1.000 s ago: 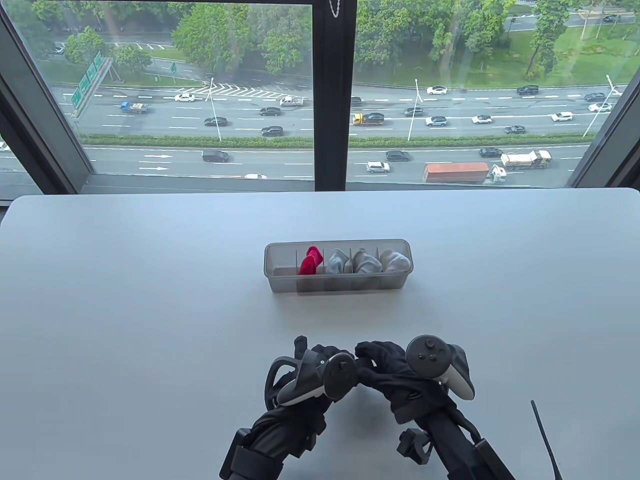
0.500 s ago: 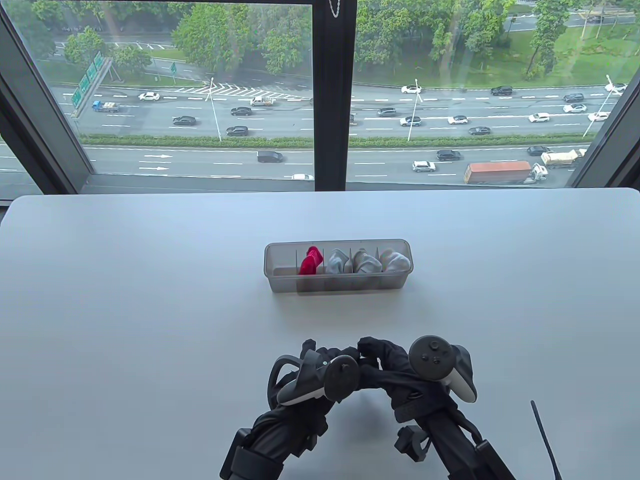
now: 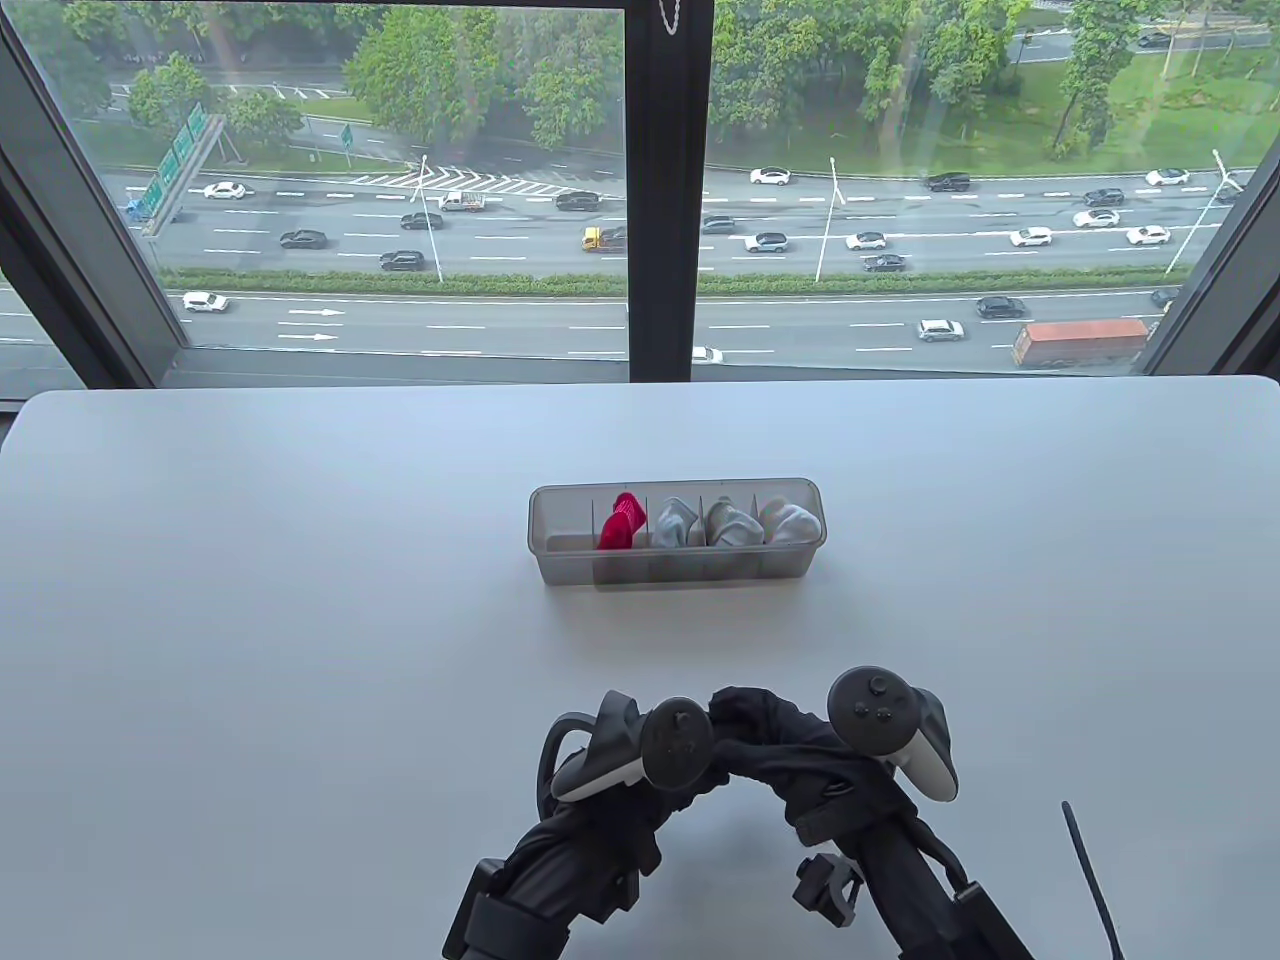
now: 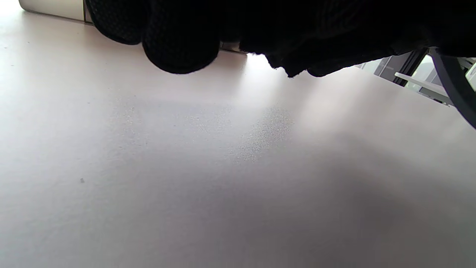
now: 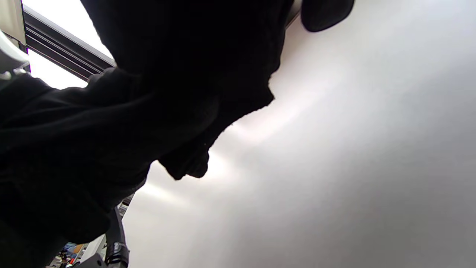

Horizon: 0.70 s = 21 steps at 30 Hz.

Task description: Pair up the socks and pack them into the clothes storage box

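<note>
Hands meet low at the near edge of the white table, close together and well apart from the box. The left hand and the right hand both wear black gloves, each with a tracker on its back: the left tracker and the right tracker. Between the 2 hands a bunch of black cloth shows in the table view; it looks like a black sock, but glove and cloth are both black, so the line between them cannot be told. In the left wrist view, rounded fingertips hang from the top edge beside a ragged dark cloth edge above the bare table. In the right wrist view, dark cloth fills the upper left, with 1 fingertip at the top. Whether either hand's fingers grasp the cloth, or are clenched or slack, cannot be told. The clear box stands at mid-table with its long side across the view, split into compartments. The leftmost compartment holds no sock; next comes a red pair, then 3 pale pairs in the compartments to its right. Behind the table a window looks onto a road.
</note>
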{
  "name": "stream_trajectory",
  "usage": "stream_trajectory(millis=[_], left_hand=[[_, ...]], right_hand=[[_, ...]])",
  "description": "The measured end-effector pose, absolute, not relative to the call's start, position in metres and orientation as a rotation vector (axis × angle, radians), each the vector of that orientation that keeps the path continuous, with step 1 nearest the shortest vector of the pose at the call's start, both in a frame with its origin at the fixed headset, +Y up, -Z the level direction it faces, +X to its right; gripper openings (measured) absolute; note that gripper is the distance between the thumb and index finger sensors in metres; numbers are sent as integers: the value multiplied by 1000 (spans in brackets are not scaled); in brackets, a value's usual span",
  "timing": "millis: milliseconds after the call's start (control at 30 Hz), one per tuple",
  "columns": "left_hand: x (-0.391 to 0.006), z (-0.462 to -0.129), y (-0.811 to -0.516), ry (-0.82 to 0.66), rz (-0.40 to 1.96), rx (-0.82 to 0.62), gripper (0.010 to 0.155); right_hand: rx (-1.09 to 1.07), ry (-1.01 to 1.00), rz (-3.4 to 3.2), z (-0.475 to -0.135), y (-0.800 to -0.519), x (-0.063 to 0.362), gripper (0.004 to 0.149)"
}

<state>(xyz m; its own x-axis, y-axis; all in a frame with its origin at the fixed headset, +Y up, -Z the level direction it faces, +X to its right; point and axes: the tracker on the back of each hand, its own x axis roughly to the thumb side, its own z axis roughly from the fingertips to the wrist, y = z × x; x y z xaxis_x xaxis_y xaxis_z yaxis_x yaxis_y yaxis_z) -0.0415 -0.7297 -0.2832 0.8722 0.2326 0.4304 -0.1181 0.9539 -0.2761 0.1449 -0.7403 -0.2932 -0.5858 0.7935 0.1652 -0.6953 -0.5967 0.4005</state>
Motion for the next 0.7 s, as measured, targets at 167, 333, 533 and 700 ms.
stream_trajectory(millis=[167,333,533,700], left_hand=[[-40,-277,-714,-526,165,10,63],[-38,-280,-716,-532,148,-72,56],[-38,-281,-719,-503,149,-167,65],[-37,-282,-721,-474,87,-119,62]], right_hand=[[310,329,2121,-295,-740,152,52],[431,378,2123,-294,-741,151,67],[381,318,2181,-292,-741,149,51],[366,364,2152,-293,-745,145,51]])
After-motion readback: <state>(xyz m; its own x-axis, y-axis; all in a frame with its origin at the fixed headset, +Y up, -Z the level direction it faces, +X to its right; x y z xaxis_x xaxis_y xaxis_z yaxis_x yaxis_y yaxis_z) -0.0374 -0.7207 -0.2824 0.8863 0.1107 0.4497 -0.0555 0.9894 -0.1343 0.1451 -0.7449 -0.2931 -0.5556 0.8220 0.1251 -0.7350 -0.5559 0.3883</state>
